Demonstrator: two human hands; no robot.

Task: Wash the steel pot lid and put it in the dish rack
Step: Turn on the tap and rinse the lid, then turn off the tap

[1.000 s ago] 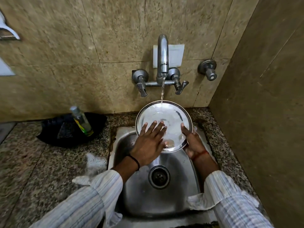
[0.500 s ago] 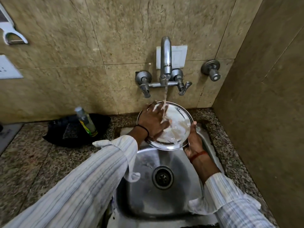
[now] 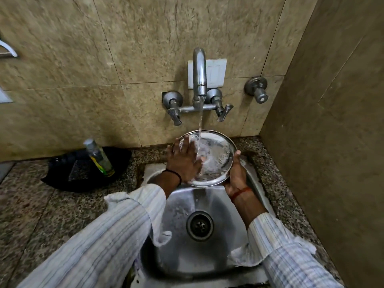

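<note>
Two hands work over the sink (image 3: pixel 245 242): the right hand (image 3: pixel 235 175) grips the near right rim of the steel pot lid (image 3: pixel 218 154), holding it tilted under the tap (image 3: pixel 199 80), while the left hand (image 3: pixel 184 161) lies flat and spread on the lid's left face. Water (image 3: pixel 200 125) runs onto the lid. Farther left on the speckled table (image 3: pixel 41 215), a bottle (image 3: pixel 98 156) leans in a black tray (image 3: pixel 62 175).

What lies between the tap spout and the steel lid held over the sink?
In the head view, only a thin stream of running water spans from the tap spout down to the steel lid, landing beside the left hand.
</note>
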